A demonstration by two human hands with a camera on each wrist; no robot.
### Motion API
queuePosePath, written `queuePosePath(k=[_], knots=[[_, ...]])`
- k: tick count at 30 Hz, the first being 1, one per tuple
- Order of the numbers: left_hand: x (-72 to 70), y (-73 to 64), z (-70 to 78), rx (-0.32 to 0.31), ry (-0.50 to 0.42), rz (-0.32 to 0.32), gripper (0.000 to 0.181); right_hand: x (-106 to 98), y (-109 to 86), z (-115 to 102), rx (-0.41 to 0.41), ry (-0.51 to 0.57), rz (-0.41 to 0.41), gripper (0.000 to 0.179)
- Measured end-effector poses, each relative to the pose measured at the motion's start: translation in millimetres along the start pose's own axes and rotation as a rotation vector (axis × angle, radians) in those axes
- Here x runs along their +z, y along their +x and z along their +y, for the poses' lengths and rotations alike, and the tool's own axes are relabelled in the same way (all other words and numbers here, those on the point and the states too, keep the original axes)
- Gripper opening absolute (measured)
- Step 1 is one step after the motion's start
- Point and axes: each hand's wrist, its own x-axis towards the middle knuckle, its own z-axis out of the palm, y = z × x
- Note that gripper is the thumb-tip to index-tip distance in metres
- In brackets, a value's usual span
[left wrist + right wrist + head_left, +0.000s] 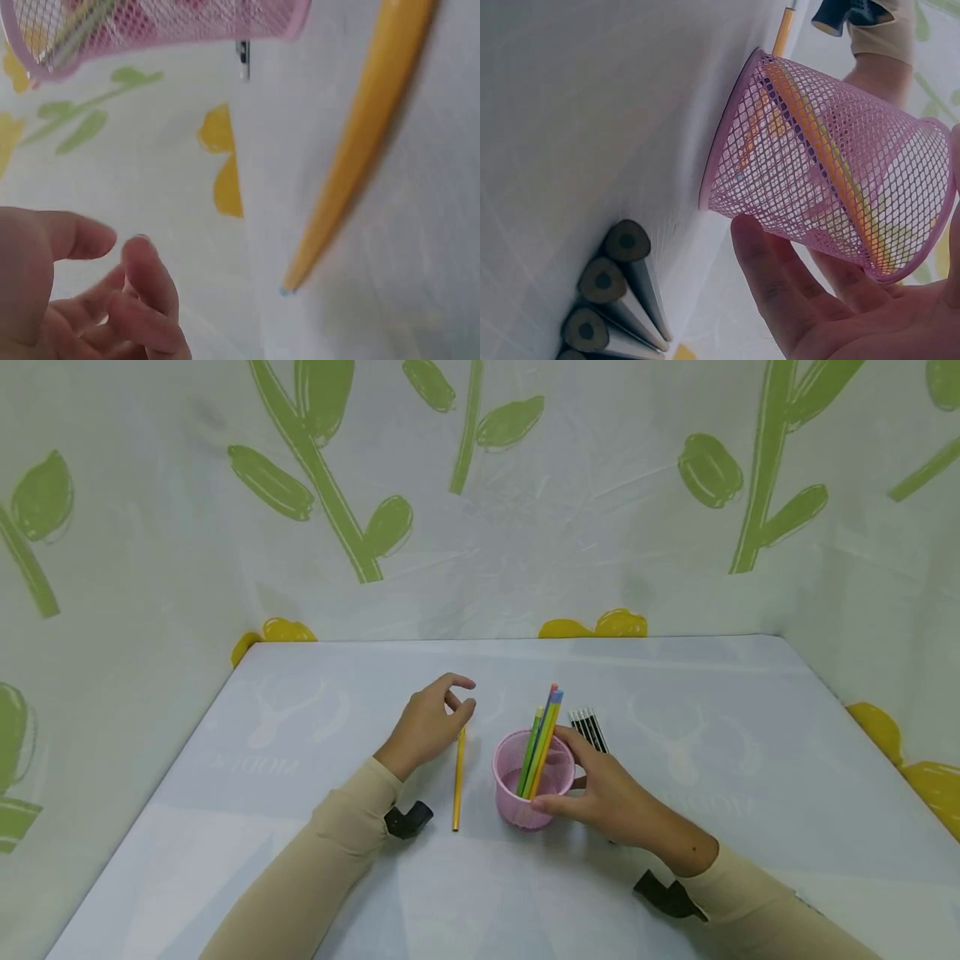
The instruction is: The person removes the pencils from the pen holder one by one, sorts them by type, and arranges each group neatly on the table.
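A pink mesh pencil cup [510,810] stands upright on the table, with several green, yellow and blue pencils [542,747] leaning inside it. My right hand [615,797] grips the cup from its right side, thumb at the near rim and fingers round the far side. To the left of the cup lies a single yellow pencil [457,785], pointing away from me. My left hand [426,727] hovers by that pencil's far end, fingers loosely bent and holding nothing. The left wrist view shows a gap between these fingers and the yellow pencil [352,142].
Several black-and-white striped pencils [590,727] lie side by side behind the right hand, their ends close up in the right wrist view. The pale table [225,860] meets a white leaf-patterned backdrop [585,543] at the back and sides.
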Motion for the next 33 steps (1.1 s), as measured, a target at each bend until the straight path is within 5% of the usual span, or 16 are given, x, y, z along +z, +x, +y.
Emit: queuePosePath(k=[8,15,24,33], knots=[[14.7,-14.2,22.0,0.158,-0.094,0.129,0.020,-0.1,0.9,0.1,0.018,-0.012,0.000,0.091],[29.7,-24.5,36.5,0.274,-0.166,0.043,0.027,-0.4,-0.4,0.4,0.004,-0.013,-0.001,0.092],[38.0,-28.5,40.1,0.207,-0.278,-0.113,0.036,-0.6,-1.5,1.3,-0.023,-0.001,-0.001,0.090],[42.4,-28.8,38.1,0.172,-0.307,-0.150,0.037,0.6,-1.9,1.6,-0.013,-0.004,0.000,0.088]])
